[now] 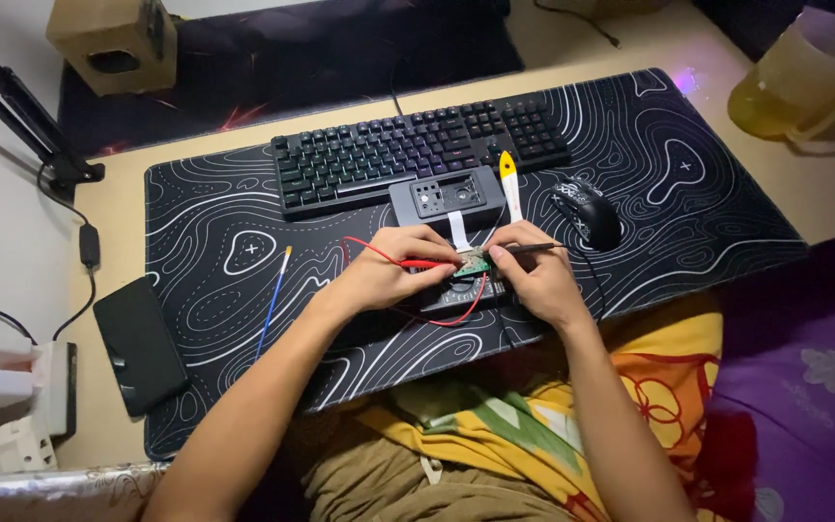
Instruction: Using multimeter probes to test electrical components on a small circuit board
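From my head camera, my left hand (388, 275) pinches a red probe (416, 262), its tip on the small green circuit board (473, 265). My right hand (533, 275) grips a black probe (533, 248) against that board, which sits above a dark meter (466, 295) on the desk mat (688, 193) before the keyboard (417, 155).

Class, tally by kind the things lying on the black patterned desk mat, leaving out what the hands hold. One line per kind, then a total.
Keyboard: 1
Mouse: 1
Grey casing: 1
White-and-yellow pry tool: 1
Thin blue stick: 1
Total: 5
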